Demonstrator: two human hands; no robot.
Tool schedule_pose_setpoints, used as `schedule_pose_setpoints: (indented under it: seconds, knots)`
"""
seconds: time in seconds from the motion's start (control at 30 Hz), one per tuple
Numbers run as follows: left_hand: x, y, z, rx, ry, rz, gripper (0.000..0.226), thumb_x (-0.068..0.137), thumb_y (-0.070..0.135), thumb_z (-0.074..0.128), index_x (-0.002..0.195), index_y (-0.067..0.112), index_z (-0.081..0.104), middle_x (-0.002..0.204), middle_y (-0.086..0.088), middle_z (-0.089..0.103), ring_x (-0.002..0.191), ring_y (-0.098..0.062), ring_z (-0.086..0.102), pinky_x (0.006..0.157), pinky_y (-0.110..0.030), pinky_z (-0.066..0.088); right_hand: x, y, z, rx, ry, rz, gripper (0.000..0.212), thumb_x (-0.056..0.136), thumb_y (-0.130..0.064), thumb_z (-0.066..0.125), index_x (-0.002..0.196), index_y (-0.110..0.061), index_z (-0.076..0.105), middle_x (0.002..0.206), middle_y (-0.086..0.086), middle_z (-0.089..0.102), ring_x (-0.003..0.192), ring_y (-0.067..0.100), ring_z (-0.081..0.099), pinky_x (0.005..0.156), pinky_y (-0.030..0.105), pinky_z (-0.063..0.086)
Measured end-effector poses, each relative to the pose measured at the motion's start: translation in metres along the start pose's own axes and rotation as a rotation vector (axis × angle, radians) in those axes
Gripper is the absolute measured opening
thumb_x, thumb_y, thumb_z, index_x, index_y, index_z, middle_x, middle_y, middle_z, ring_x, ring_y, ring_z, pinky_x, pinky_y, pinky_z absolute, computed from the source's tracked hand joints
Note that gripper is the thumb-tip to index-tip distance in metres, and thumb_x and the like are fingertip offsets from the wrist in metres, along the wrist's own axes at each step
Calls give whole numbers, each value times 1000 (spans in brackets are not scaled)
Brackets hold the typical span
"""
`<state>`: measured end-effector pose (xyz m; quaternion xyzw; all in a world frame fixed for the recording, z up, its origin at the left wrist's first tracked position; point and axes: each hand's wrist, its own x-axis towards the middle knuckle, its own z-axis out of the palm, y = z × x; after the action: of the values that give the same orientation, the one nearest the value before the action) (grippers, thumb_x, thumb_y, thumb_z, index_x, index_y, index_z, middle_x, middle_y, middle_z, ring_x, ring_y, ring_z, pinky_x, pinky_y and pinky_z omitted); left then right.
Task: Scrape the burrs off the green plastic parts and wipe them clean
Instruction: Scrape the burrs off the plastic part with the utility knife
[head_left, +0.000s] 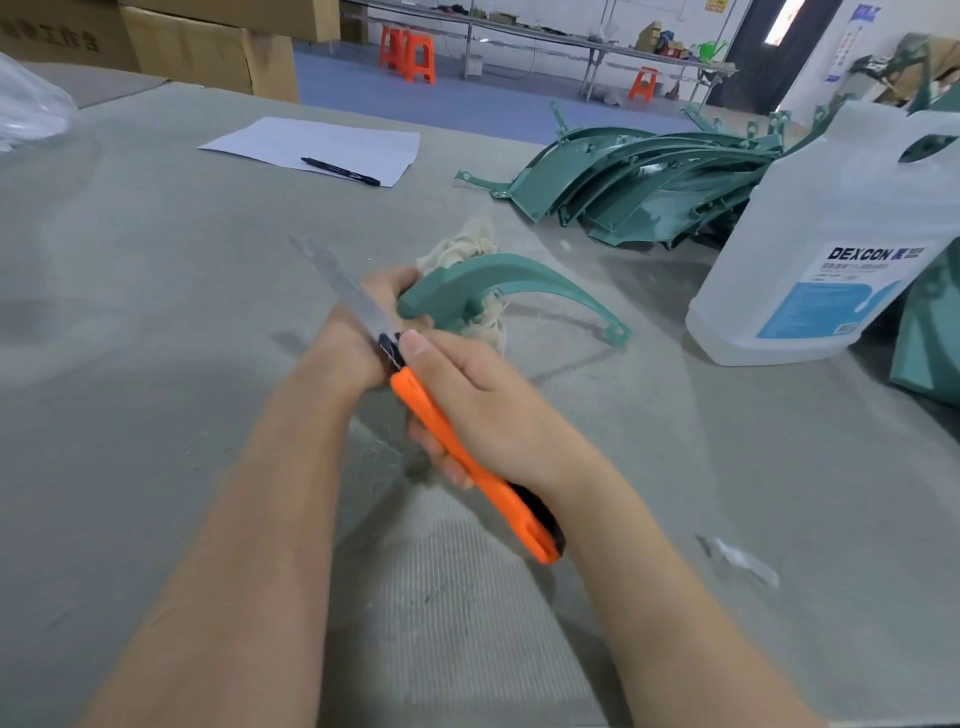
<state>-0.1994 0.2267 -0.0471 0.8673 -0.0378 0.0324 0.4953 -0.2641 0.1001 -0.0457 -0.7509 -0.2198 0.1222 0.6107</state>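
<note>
My left hand (363, 322) grips the thick end of a curved green plastic part (498, 283), together with a cream rag (467, 249) bunched behind and under it. My right hand (478, 405) grips an orange utility knife (467, 457) by its handle, thumb near the black slider. The long extended blade (343, 286) points up and left, crossing over my left hand beside the part's thick end. A pile of several more green parts (649, 187) lies at the far right of the grey table (156, 312).
A large clear DEXCON bottle (831, 249) stands at the right, with more green pieces behind and beside it. A white sheet (322, 145) with a black marker (340, 171) lies at the back. Cardboard boxes (197, 47) stand beyond the table's left edge. A small plastic scrap (743, 558) lies near right.
</note>
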Motion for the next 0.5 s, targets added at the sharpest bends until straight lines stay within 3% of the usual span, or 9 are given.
schedule_pose_setpoints:
  seconds: [0.1, 0.17, 0.23, 0.4, 0.5]
  knots:
    - [-1, -3, 0, 63, 57, 9, 15, 90, -6, 51, 81, 6, 55, 83, -20, 62, 83, -34, 60, 72, -23, 48, 0, -3, -5, 119, 24, 5, 34, 106, -31, 32, 79, -13, 43, 47, 1, 45, 31, 14, 38, 34, 18, 31]
    - [-3, -3, 1, 62, 68, 15, 12, 89, 1, 56, 86, 11, 60, 87, -16, 66, 84, -31, 62, 76, -25, 48, -1, -5, -17, 153, 126, 18, 37, 106, -34, 32, 81, -10, 44, 47, 0, 46, 32, 14, 38, 34, 20, 32]
    - [-3, -3, 2, 54, 58, 21, 17, 88, 2, 56, 98, 15, 63, 96, -15, 67, 94, -33, 62, 81, -36, 49, -2, -5, -27, 92, 247, 40, 38, 106, -36, 32, 81, -10, 45, 48, 0, 48, 34, 13, 40, 36, 22, 35]
    - [-2, -5, 2, 53, 75, 25, 19, 88, 4, 57, 98, 20, 62, 95, -12, 66, 90, -32, 61, 76, -37, 48, 0, -1, -33, -36, 337, 105, 40, 105, -36, 33, 74, -13, 42, 48, -1, 49, 34, 13, 42, 37, 23, 38]
    - [-1, -5, 2, 52, 66, 25, 20, 88, 3, 56, 95, 21, 61, 82, -6, 62, 72, -25, 56, 61, -31, 42, 0, -1, -30, -70, 298, 114, 37, 105, -36, 33, 77, -13, 43, 48, 0, 48, 34, 14, 42, 37, 21, 36]
